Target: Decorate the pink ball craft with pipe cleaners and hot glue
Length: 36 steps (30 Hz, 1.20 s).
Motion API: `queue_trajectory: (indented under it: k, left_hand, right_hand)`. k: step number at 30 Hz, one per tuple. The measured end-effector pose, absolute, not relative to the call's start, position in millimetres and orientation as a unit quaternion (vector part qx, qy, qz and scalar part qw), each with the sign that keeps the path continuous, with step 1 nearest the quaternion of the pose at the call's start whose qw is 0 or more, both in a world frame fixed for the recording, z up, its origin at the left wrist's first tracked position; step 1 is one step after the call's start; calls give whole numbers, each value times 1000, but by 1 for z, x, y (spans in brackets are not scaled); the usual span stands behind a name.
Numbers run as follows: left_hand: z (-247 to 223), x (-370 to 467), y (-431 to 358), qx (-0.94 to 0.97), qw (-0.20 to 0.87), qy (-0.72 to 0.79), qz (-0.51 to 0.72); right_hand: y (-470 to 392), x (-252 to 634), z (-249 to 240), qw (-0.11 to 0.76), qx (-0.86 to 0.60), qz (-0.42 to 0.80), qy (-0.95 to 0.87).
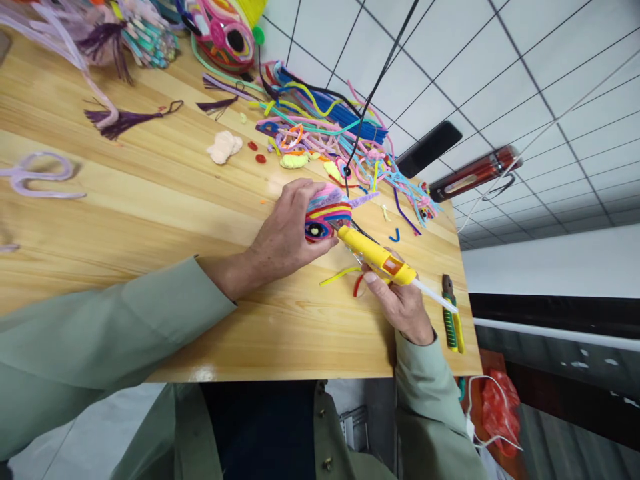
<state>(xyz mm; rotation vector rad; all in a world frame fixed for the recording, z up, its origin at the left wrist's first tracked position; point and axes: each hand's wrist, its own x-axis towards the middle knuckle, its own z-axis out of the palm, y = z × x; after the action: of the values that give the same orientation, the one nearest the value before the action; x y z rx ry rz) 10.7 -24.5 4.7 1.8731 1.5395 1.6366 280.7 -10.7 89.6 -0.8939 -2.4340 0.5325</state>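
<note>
My left hand is closed around a small, many-coloured figure made of fuzzy pipe cleaners, with a round black eye on its near side and a lilac strand sticking out to the right. In my right hand is a yellow hot glue gun, a white glue stick poking out of its back end. The gun's nozzle meets the figure's right side, close to the eye; whether glue is coming out cannot be seen. A yellow pipe cleaner piece and a red one lie on the table below the gun.
Bundles of pipe cleaners spread along the table's far side, near a larger colourful figure. A black phone and a dark red flask are by the tiled wall. Pliers lie near the right edge. A black cord hangs down.
</note>
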Motion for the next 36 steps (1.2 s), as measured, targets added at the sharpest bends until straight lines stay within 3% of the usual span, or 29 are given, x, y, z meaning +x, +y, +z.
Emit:
queue_trajectory:
  k: [36]
  left_hand:
    - [0,9,-25,644,104,506,564]
  right_hand:
    - [-10,279,90,271,-274,147,-911]
